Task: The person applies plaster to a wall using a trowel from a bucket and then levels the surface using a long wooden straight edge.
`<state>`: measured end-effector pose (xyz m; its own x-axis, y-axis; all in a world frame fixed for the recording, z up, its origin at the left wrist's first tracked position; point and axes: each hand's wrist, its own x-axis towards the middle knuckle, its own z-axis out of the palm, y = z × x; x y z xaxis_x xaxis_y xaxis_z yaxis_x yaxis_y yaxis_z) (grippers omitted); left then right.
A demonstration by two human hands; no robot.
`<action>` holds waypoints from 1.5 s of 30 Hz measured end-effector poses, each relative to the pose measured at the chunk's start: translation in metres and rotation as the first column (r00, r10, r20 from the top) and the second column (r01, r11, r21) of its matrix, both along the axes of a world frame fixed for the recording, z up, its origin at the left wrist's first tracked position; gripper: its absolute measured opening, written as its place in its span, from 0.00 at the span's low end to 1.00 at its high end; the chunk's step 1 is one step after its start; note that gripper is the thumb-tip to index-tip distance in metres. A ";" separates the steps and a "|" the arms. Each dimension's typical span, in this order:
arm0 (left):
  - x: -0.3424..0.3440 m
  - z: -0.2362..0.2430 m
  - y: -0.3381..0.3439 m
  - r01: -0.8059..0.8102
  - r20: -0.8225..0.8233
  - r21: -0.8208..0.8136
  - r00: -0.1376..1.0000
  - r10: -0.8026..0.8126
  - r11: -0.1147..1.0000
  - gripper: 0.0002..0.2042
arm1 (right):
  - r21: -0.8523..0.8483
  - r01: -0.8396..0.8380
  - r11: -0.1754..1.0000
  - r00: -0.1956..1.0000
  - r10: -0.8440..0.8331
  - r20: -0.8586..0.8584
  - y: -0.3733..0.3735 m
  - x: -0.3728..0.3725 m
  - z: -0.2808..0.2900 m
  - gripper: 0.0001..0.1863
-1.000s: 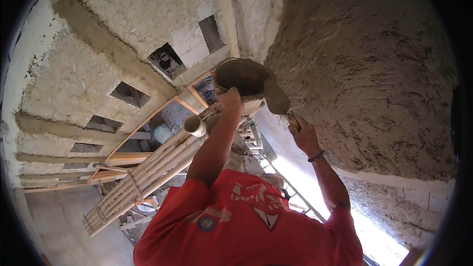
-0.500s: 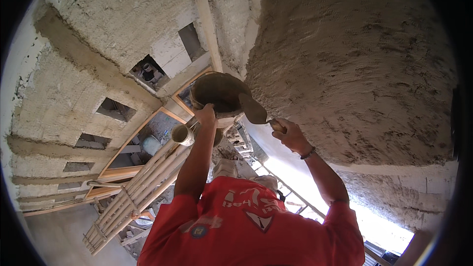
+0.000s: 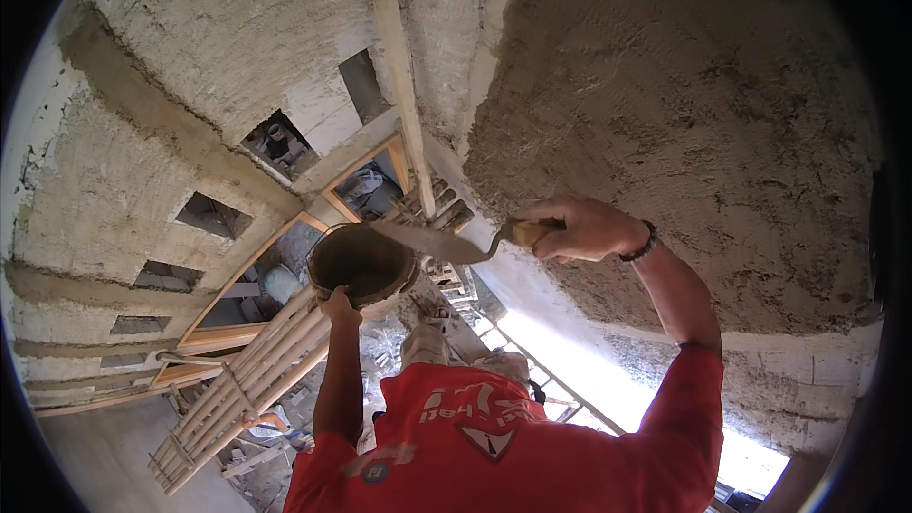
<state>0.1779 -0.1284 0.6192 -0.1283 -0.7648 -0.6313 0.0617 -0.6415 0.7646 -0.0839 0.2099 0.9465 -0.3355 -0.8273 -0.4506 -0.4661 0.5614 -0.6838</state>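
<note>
Both hands had dropped from the plastered wall (image 3: 684, 104). Left hand (image 3: 339, 307) gripped one mortar pan (image 3: 364, 264); at three o'clock, right hand (image 3: 581, 228) clasped one trowel (image 3: 437, 242).

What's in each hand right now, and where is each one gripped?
Left hand grips the round pan by its rim. Right hand holds the trowel by its wooden handle.

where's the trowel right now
In the head view the trowel is near the middle, held by the right hand, its blade reaching left over the rim of the mortar pan that the left hand holds up.
</note>
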 end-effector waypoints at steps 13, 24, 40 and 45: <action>0.054 -0.020 0.007 -0.034 0.046 -0.006 0.998 0.034 0.999 0.31 | -0.150 0.459 0.875 0.850 -0.482 -0.210 -0.004 -0.059 -0.020 0.25; -0.029 -0.018 0.071 0.230 -0.068 0.005 0.971 -0.229 0.973 0.31 | 0.230 -0.102 0.968 0.995 0.100 0.020 -0.094 0.029 -0.131 0.21; 0.113 -0.096 0.044 -0.294 0.330 0.185 0.918 0.222 0.938 0.37 | 0.423 0.223 0.878 0.518 -0.474 0.712 -0.118 0.049 -0.165 0.17; 0.193 -0.066 0.042 -0.521 0.348 0.060 0.810 0.472 0.851 0.39 | 0.428 0.307 0.850 0.234 -0.504 0.832 -0.160 0.068 -0.324 0.17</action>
